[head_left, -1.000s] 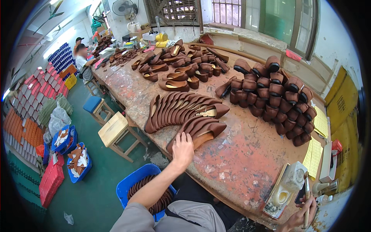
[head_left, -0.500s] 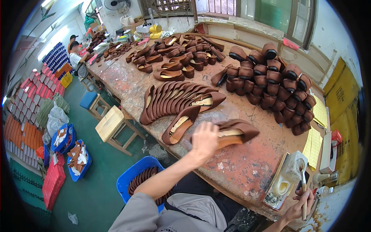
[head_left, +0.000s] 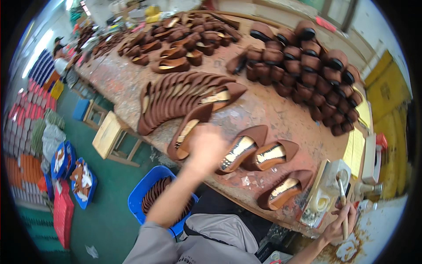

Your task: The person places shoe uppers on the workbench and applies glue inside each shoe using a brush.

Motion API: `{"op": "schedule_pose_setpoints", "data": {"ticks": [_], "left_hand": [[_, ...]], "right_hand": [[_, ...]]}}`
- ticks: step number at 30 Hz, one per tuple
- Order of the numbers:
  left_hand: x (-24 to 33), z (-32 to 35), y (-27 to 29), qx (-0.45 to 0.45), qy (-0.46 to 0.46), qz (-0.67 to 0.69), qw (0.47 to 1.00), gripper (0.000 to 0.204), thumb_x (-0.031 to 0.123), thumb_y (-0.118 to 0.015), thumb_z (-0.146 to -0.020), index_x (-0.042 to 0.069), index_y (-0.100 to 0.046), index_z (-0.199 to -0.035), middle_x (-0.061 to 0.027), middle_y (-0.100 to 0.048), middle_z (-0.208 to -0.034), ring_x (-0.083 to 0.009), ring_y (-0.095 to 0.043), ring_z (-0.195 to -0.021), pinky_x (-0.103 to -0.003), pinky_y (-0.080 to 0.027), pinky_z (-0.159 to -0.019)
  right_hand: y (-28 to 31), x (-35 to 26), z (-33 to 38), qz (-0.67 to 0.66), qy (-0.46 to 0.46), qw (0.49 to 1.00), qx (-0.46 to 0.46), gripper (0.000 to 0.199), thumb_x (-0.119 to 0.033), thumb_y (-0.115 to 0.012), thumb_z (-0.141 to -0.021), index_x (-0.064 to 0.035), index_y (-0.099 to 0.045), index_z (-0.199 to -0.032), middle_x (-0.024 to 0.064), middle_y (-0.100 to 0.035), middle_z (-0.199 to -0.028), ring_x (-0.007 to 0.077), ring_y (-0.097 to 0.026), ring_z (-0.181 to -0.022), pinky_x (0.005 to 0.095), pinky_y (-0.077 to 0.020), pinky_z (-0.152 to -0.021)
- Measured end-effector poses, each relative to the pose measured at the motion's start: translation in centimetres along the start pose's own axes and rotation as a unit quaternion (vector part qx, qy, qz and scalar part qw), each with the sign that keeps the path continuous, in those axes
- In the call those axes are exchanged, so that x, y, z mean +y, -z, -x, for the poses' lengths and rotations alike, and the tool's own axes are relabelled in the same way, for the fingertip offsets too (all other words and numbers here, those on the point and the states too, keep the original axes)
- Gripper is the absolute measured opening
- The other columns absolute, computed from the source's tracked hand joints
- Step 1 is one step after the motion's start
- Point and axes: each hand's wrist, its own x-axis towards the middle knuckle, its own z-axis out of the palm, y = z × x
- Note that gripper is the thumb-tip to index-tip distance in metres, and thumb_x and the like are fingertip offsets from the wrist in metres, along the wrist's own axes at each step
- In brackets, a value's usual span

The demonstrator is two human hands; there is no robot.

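My left hand [head_left: 205, 147] is smeared by motion over the table, right beside a brown pointed shoe [head_left: 200, 113] at the front of a tight row of brown shoe uppers [head_left: 165, 99]. Whether its fingers touch that shoe cannot be made out. To its right lie a brown shoe with a gold insole [head_left: 259, 131], a second one [head_left: 288, 148] close against it, and a third pointed shoe [head_left: 303, 177] nearer the table edge. At the lower right my right hand [head_left: 342, 221] is closed round a brush [head_left: 341, 192], bristles up, by a whitish glue container [head_left: 332, 180].
A heap of dark-heeled brown shoes [head_left: 303, 75] rises at the right, beside yellow sheets [head_left: 354, 154]. More shoes [head_left: 176, 44] cover the far table [head_left: 112, 86]. A blue basket [head_left: 136, 193], a wooden stool [head_left: 105, 136] and blue tubs [head_left: 81, 200] stand on the floor. A person [head_left: 61, 64] sits far left.
My left hand has moved left, off the shoes it was handling. They now lie spread apart on the table. My right hand still holds the brush. The whole view has shifted.
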Motion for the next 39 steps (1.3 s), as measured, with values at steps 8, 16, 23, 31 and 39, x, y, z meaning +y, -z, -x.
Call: {"op": "schedule_pose_setpoints", "data": {"ticks": [8, 16, 23, 31, 39], "left_hand": [[-7.1, -1.7, -3.0, -0.028, -0.015, 0.123, 0.992, 0.056, 0.017, -0.065, -0.097, -0.001, -0.055, -0.149, -0.0287, -0.064, -0.135, -0.0478, -0.071, -0.111, -0.051, -0.061, -0.094], [-3.8, -7.1, -2.3, -0.152, -0.065, 0.268, 0.949, 0.052, 0.009, -0.081, -0.086, -0.002, -0.068, -0.135, -0.0219, -0.074, -0.104, -0.0355, -0.073, -0.095, -0.046, -0.058, -0.086], [1.2, -8.0, -5.3, -0.014, -0.047, 0.227, 0.973, 0.051, 0.000, -0.073, -0.087, -0.008, -0.067, -0.137, -0.0244, -0.074, -0.114, -0.0404, -0.072, -0.099, -0.049, -0.058, -0.096], [11.9, 3.1, 0.9, -0.096, -0.321, 0.187, 0.924, 0.101, 0.066, -0.080, -0.086, 0.016, -0.046, -0.167, -0.0265, -0.038, -0.168, -0.0519, -0.025, -0.160, -0.075, -0.021, -0.126], [14.3, 8.9, -3.4, -0.085, -0.350, 0.121, 0.925, 0.062, 0.061, -0.084, -0.084, 0.011, -0.073, -0.120, -0.0067, -0.061, -0.111, -0.0319, -0.054, -0.106, -0.050, -0.040, -0.088]], "right_hand": [[-0.1, 1.5, 0.1, 0.008, 0.007, 1.000, 0.005, 0.023, -0.010, -0.062, -0.108, 0.0098, -0.072, -0.116, 0.0186, -0.077, -0.100, 0.0187, -0.073, -0.077, 0.0277, -0.0563, -0.060], [0.9, 1.0, 1.0, 0.033, 0.004, 0.999, -0.014, 0.026, -0.014, -0.063, -0.110, 0.0080, -0.072, -0.119, 0.0192, -0.078, -0.102, 0.0204, -0.075, -0.080, 0.0288, -0.0574, -0.061], [1.9, 0.9, 1.9, 0.040, 0.002, 0.999, 0.011, 0.025, -0.012, -0.062, -0.110, 0.0084, -0.072, -0.119, 0.0186, -0.078, -0.101, 0.0197, -0.075, -0.080, 0.0284, -0.0570, -0.062], [3.3, -0.8, 1.1, 0.064, -0.064, 0.995, 0.040, 0.018, -0.008, -0.073, -0.099, 0.0057, -0.076, -0.110, 0.0135, -0.080, -0.091, 0.0136, -0.068, -0.070, 0.0259, -0.0532, -0.066], [3.3, 0.5, -1.9, 0.232, -0.038, 0.951, -0.201, 0.011, -0.004, -0.084, -0.087, -0.0001, -0.081, -0.097, 0.0114, -0.076, -0.080, 0.0197, -0.068, -0.064, 0.0334, -0.0528, -0.062]]}}
